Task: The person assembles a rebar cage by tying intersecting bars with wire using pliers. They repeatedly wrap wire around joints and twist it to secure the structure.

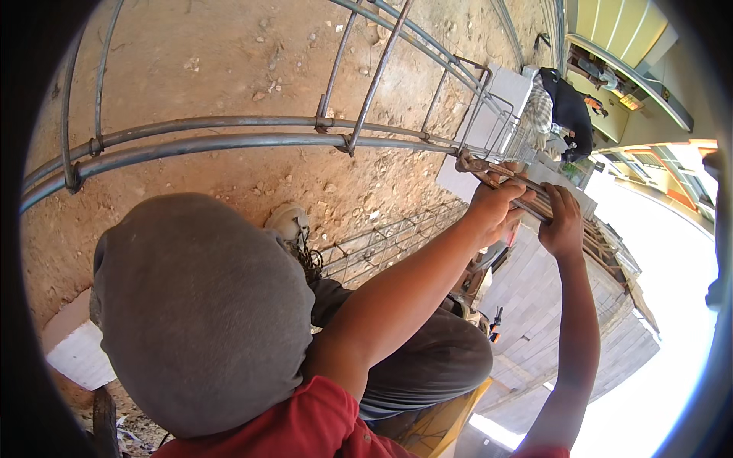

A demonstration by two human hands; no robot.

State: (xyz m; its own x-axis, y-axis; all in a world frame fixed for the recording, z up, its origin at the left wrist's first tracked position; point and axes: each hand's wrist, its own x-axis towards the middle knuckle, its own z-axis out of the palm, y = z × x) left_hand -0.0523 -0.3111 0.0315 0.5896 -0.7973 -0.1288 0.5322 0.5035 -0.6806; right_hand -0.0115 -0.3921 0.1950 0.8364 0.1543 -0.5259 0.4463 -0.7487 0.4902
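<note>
My left hand (498, 204) is closed around a pair of rusty pincers (489, 168), near their head. Farther along the handles, my right hand (563, 224) grips the same tool with its fingers curled over. The jaws of the pincers sit against a bar of a steel rebar cage (221, 145), beside one of its cross ties. Long parallel bars run across in front of me, joined by bent stirrups (374, 76) with wire at the crossings. Whether the jaws hold a tie wire is too small to tell.
Another rebar cage (389, 243) lies on the bare earth beyond my bent knees (206, 313). A co-worker in dark clothing (571, 114) bends over at the far right, near the cage's end. A block wall (534, 305) stands behind my arms, and a pale block (82, 355) lies lower left.
</note>
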